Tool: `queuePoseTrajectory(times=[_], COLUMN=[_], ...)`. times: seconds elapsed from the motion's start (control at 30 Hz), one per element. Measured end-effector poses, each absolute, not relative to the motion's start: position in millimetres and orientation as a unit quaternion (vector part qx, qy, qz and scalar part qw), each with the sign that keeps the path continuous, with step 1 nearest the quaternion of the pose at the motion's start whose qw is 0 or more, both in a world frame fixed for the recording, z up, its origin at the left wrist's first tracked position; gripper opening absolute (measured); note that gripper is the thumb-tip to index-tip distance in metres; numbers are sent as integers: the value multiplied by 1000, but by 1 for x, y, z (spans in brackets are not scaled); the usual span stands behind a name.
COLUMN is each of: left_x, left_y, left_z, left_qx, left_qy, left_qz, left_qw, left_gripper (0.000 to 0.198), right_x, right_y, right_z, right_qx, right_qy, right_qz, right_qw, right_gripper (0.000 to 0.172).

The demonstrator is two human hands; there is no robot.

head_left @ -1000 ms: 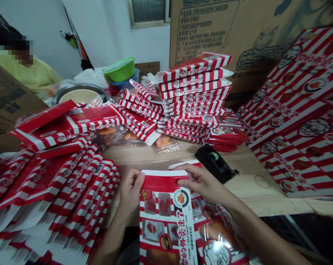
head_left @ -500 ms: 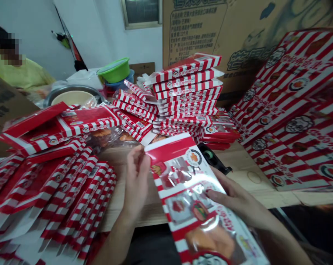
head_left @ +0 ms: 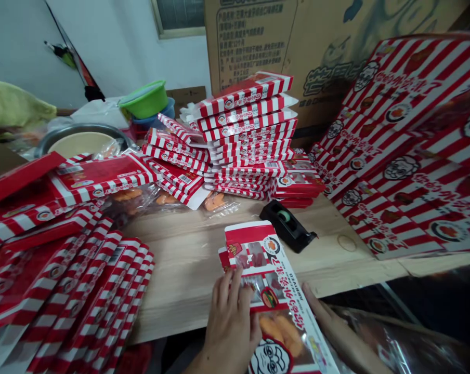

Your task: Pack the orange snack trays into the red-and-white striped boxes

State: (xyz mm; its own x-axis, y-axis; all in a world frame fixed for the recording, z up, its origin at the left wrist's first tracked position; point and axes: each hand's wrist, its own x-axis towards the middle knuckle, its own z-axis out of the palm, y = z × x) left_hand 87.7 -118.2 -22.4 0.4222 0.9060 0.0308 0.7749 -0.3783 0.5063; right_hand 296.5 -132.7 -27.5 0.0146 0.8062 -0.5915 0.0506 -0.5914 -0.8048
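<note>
Now the left hand (head_left: 231,322) lies spread, fingers flat on the red-striped snack pack (head_left: 254,241). Half a second ago that pack was lifted and tilted between both hands; it has come down onto the wooden table (head_left: 180,259) at its near edge. The right hand (head_left: 328,324), fingers straight and together, touches the pack's side at 3 o'clock. A tape dispenser (head_left: 287,226) sits at 1 o'clock, fanned flat cartons (head_left: 82,296) at 9, and stacked striped boxes (head_left: 246,130) beyond at 12.
</note>
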Motion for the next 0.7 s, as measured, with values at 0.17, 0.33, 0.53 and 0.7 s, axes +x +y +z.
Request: queuePoseTrajectory(times=[0.17, 0.33, 0.53, 0.7], left_x=[80, 56, 38, 43], left_y=[-110, -94, -72, -4], left_z=[-8, 21, 28, 9], left_qx=[820, 768, 650, 517], left_qy=[483, 509, 443, 336], left_qz=[102, 103, 250, 368], left_qw=[291, 374, 565, 696], left_gripper=[63, 33, 71, 53], right_x=[287, 254, 217, 198], right_y=[-135, -142, -150, -120], right_z=[-28, -35, -53, -69], right_qx=[-646, -610, -570, -589], right_qy=[-286, -250, -395, -618], right_qz=[635, 656, 552, 193], right_qw=[311, 368, 464, 485], right_gripper=[62, 71, 71, 82])
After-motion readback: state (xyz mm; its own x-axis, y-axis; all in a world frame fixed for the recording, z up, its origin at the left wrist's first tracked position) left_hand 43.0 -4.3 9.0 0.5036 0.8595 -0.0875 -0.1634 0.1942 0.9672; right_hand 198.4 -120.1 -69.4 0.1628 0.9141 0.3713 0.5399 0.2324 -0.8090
